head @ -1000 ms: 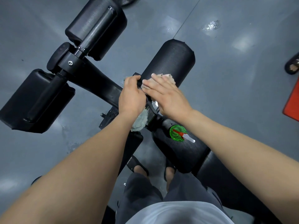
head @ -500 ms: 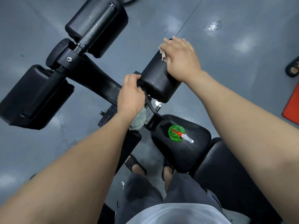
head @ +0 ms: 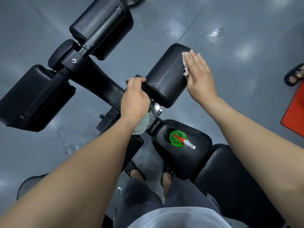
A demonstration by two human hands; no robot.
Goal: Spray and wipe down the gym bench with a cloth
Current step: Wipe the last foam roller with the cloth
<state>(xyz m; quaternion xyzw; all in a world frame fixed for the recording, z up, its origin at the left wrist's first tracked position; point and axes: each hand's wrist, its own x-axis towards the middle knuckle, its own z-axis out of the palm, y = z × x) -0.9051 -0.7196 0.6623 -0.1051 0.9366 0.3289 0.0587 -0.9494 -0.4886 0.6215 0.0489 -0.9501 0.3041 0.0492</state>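
Note:
The black gym bench has a padded roller (head: 166,76) ahead of its seat pad (head: 189,160). My right hand (head: 199,74) lies flat with straight fingers and presses a pinkish cloth (head: 185,63) against the roller's right side. My left hand (head: 134,97) curls its fingers over the roller's left end, by the frame. A white fluffy cloth (head: 141,125) pokes out under my left wrist. A green spray bottle (head: 178,138) with a red and white nozzle stands on the seat pad.
Two more black rollers (head: 102,25) (head: 32,97) sit on a crossbar at the far left. The back pad (head: 230,178) runs to the lower right. A red mat (head: 294,112) and someone's sandalled foot (head: 294,74) are at the right edge. The grey floor has wet patches (head: 214,32).
My right hand slid the pinkish cloth from the roller's near end to its far end, then back along its right side. My left hand stayed on the roller's left end.

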